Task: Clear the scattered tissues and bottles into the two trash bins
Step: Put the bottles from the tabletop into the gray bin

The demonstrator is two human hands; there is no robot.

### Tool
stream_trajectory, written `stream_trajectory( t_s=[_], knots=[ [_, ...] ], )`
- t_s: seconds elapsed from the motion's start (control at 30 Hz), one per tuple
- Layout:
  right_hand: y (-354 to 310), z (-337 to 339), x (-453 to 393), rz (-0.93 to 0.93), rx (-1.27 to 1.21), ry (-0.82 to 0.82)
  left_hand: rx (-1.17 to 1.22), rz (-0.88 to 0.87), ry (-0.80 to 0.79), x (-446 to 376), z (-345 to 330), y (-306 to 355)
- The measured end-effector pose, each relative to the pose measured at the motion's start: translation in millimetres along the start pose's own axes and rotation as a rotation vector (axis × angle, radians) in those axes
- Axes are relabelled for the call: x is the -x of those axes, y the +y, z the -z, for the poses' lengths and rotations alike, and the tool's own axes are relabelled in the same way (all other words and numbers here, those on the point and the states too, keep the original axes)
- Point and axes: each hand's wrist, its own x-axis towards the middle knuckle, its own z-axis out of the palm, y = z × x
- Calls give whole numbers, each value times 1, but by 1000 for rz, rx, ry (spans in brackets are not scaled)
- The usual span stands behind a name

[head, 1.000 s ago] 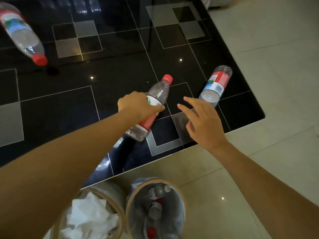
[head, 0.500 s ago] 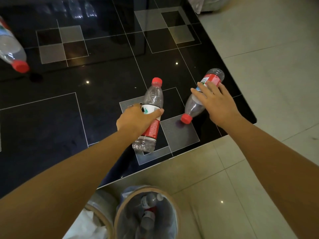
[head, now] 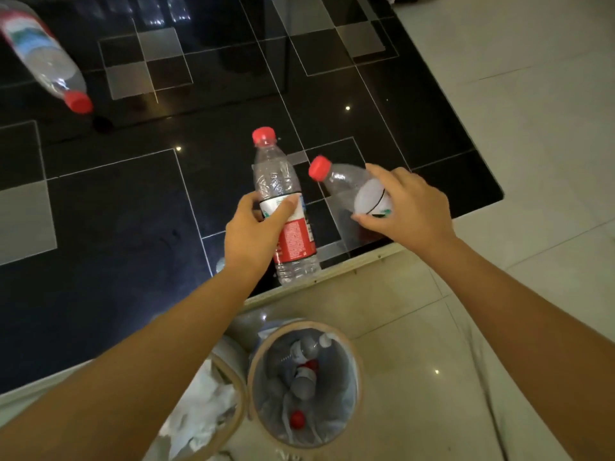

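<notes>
glossy black table (head: 100, 261) with one red-capped bottle (head: 46, 64) lying far-left

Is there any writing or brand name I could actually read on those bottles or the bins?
None can be read.
Bottle in the left hand: the red and white label carries fine print, too small and blurred.
Bottle in the right hand: white label with a green mark, no legible words.
Far bottle on the black table: label blurred.
Both bins: no writing visible.

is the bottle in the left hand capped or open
Capped: a red cap sits on the neck of the bottle held by the left hand.
</notes>
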Motion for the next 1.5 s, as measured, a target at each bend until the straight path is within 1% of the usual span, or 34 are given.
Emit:
stream_trajectory(
  t_s=[0.2, 0.27, 0.33, 0.4, 0.47, 0.57, 0.67, 0.77, 0.9, 1.03, 1.1, 1.17, 1.33, 1.4, 1.47, 1.5],
  knots=[
    [-71, -7, 66, -339, -624, 73, -155, -60, -151, 57, 40, -45],
    [-91, -17, 96, -454, -781, 57, -165, -56, -183, 82, 47, -66],
    [-106, -33, 130, -543, -873, 31, -173, -42, -226, 104, 52, -88],
    [-113, -54, 163, -591, -909, 6, -214, -24, -280, 118, 54, -115],
    [-117, -73, 196, -644, -896, -23, -244, -6, -315, 130, 53, -138],
    [-118, -93, 235, -694, -889, -23, -303, -14, -324, 143, 48, -162],
    [-114, -110, 257, -689, -864, -43, -274, -29, -359, 146, 40, -177],
    [-109, -123, 270, -708, -854, -96, -251, -12, -422, 147, 31, -186],
    [-110, -126, 279, -739, -985, -150, -234, 35, -427, 151, 25, -189],
    [-114, -105, 263, -634, -939, -171, -279, -47, -449, 149, 30, -168],
    [-118, -91, 250, -539, -900, -150, -374, -133, -437, 146, 34, -154],
    [-123, -74, 234, -431, -786, -112, -474, -241, -390, 142, 39, -136],
    [-142, -33, 184, -98, -463, 50, -658, -536, -163, 129, 60, -86],
    [-148, -22, 162, -11, -345, 82, -769, -588, -56, 116, 72, -69],
    [-154, -14, 140, 49, -268, 89, -879, -604, 50, 103, 87, -56],
    [-158, -10, 130, 74, -231, 82, -928, -604, 78, 97, 96, -51]
  ],
)
